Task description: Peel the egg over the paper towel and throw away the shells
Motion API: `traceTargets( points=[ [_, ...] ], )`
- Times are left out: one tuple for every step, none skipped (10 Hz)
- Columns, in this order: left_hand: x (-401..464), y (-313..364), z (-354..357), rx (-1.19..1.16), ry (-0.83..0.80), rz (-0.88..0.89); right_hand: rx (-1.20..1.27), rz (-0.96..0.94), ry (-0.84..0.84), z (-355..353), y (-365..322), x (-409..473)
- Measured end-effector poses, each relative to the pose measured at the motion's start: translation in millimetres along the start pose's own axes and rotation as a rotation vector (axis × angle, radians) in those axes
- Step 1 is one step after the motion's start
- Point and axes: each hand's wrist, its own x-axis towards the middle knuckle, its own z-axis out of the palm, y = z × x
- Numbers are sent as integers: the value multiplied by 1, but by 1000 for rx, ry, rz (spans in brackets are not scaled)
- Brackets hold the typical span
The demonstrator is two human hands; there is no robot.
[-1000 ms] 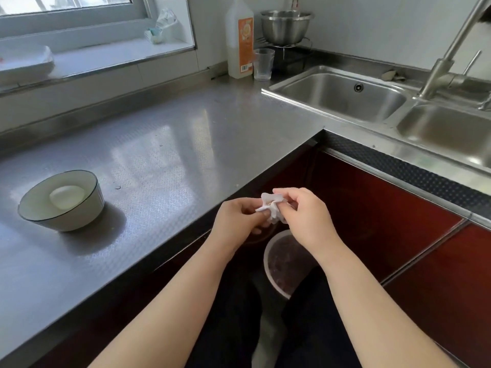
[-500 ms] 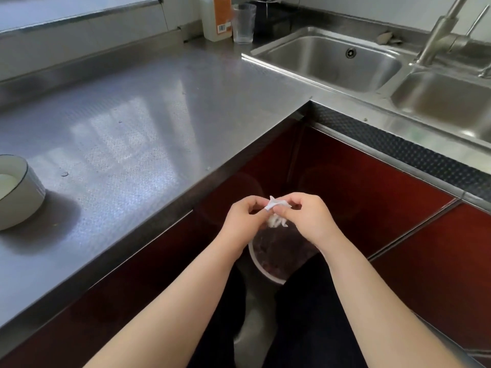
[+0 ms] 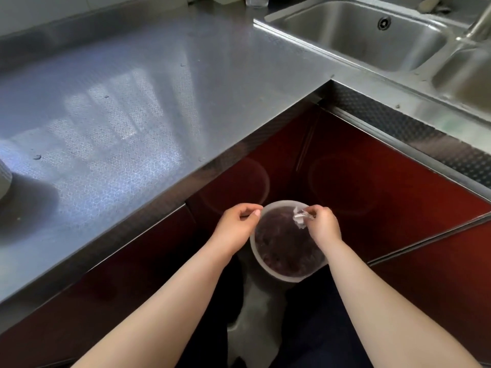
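- Head view: an L-shaped steel desk (image 3: 138, 107) fills the upper left. Its top is embossed with a fine diamond grid, and a pale window-shaped glare lies across it.
- A few small dark specks dot the desk; what they are is too small to tell.
- Far right, a double steel sink (image 3: 372, 41) is set into the desk. The near basin is rectangular with rounded corners and has a round drain fitting on its back wall.
- A tap (image 3: 481, 25) of brushed metal rises at the right edge, mostly cut off.
- The base of a clear glass (image 3: 256, 1) shows at the top edge, beside the sink.
- At the left edge, a sliver of a pale bowl (image 3: 4, 179) sits on the desk and casts a soft shadow.
- Under the desk, glossy dark red cabinet doors (image 3: 372, 187) meet in the corner, with metal trim above them.
- On the floor in that corner stands a round bin (image 3: 259, 264) with a pale translucent rim and a dark inside.
- The right hand (image 3: 322, 224) is over the bin, its grip pinched on a crumpled white paper towel (image 3: 299, 217) that hangs above the opening. Shells cannot be made out in it.
- The left hand (image 3: 236, 224) is at the bin's left rim, its grip loosely curled with nothing visibly in it, apart from the towel.
- Both forearms are bare; dark clothing shows below them.
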Motion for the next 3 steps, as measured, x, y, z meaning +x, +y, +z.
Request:
traceTargets(
  points=[
    [2,-1,0,18,12,6,-96,4,-172,7,7,3],
    [2,-1,-1,22,19,11,-120,26,-226,12,19,0],
    [0,-1,-3,15,28,-1,-75,60,-186,7,22,-6]
  ],
)
